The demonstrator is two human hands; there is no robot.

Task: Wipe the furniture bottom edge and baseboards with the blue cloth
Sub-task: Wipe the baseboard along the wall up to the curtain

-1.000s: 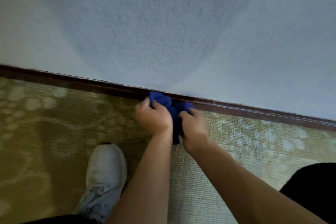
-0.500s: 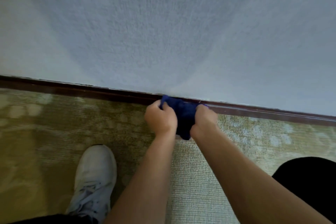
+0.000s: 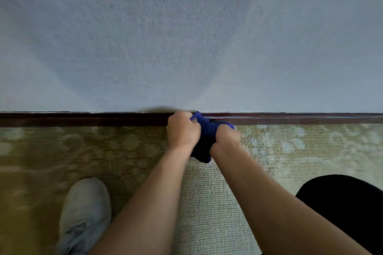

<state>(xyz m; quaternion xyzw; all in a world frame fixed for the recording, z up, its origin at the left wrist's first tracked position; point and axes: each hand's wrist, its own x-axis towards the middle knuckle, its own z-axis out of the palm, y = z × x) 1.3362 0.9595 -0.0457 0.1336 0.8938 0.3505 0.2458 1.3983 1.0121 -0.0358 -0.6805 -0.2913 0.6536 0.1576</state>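
From the head camera I look down at a pale textured wall (image 3: 186, 37) meeting a patterned olive carpet (image 3: 72, 151). A dark wooden baseboard (image 3: 83, 119) runs straight across where they join. At lower left, a grey-white sneaker (image 3: 85, 215) stands on the carpet.

Near the middle, my left hand (image 3: 182, 130) is clenched around one end of the blue cloth (image 3: 204, 138), knuckles touching the baseboard. The cloth is bunched between both hands, its top edge pressed against the baseboard and its lower end hanging toward the carpet. Just to the right, my right hand (image 3: 227, 136) grips the other end of the cloth, fingers curled around it. At far right, a black-clad knee (image 3: 348, 209) shows.

I judge the main risk to be the bunched cloth riding only along the front face, missing the top ledge, or snagging on the carpet pile and slipping from my grasp.

No containers are in view, and no furniture either.
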